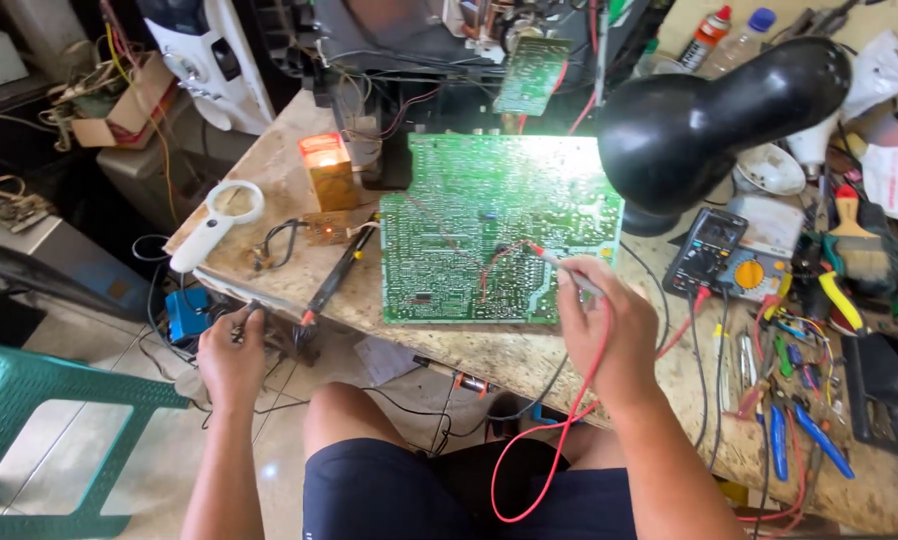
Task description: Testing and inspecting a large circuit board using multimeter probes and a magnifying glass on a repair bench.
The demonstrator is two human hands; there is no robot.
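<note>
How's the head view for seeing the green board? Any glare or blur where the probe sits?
Head view: the black lamp washes out the top edge of the circuit board with glare; the red probe in the right hand is sharp; the left hand sits dimmer below the table edge; frame edges bend slightly.

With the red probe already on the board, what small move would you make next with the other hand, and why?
Probably bring the left hand up to the board. The right hand holds the red probe on the solder side, while the left grips something small and dark below the table edge, away from the board.
</note>
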